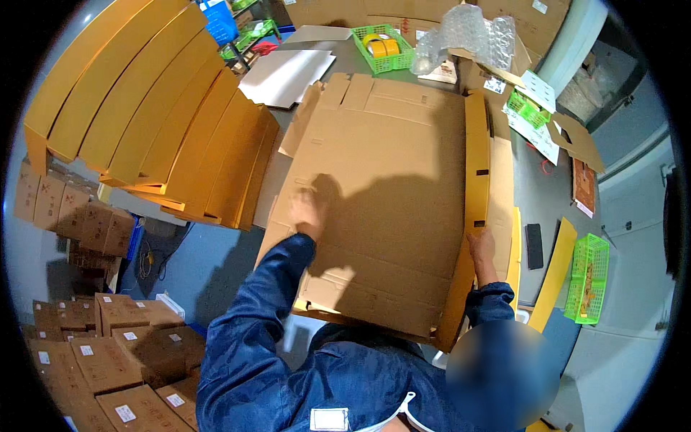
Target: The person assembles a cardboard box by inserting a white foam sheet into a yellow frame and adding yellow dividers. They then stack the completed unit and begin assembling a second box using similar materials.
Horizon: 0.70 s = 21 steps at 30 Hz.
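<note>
Hands [308,211]: two
Broad cardboard panel [403,155]: one
Yellow edge strip [476,140]: one
Dark slots [482,173] in that strip: two
Yellow pieces stacked at left [137,119]: at least six, overlapping
Green baskets [593,277] on the worktop [536,201]: three
Flat black slab [533,246]: one
Loose yellow strip [556,272]: one
Brown boxes [108,363], lower left: more than ten

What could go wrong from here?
The right hand is at the long yellow strip beside the cardboard sheet; uneven pressure might shift the strip. The green basket, near the right edge of the grey table, could fall if bumped.
</note>
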Tool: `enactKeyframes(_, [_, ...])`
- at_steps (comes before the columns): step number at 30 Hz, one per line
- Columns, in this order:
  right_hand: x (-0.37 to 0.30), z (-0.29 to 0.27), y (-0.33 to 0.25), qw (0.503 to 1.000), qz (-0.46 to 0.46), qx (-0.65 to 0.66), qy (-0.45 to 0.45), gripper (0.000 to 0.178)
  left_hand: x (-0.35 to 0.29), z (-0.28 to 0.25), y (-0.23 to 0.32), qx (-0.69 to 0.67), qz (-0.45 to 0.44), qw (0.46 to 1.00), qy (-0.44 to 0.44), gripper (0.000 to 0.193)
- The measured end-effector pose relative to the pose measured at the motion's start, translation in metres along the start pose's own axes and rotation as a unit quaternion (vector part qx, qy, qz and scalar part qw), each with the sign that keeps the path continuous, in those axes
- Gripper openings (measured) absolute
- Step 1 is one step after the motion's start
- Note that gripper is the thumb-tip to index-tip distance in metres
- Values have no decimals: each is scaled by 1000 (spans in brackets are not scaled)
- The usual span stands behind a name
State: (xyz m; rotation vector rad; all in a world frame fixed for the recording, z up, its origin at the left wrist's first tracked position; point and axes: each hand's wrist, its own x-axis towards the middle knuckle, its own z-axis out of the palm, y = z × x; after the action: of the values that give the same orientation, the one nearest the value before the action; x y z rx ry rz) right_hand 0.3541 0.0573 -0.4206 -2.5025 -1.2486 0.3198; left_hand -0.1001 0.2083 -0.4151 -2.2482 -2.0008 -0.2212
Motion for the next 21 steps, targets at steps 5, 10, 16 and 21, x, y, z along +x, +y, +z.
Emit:
enactKeyframes(5, [4, -3, -20, 999, 25, -1, -24, 43, 38, 11, -115, -106, -222, 942, -228, 84])
enactKeyframes(10, [-4, -9, -13, 999, 46, 1, 7, 40, 42, 4, -82, -6, -198, 975, -99, 77])
enactKeyframes(16, [-8, -15, -29, 998, 37, -35, -29, 42, 58, -11, -87, -194, 62, 968, -145, 30])
enactKeyframes(21, [-10, -18, -50, 995, 93, 14, -43, 45, -3, -17, -10, -250, 31, 966, 64, 21])
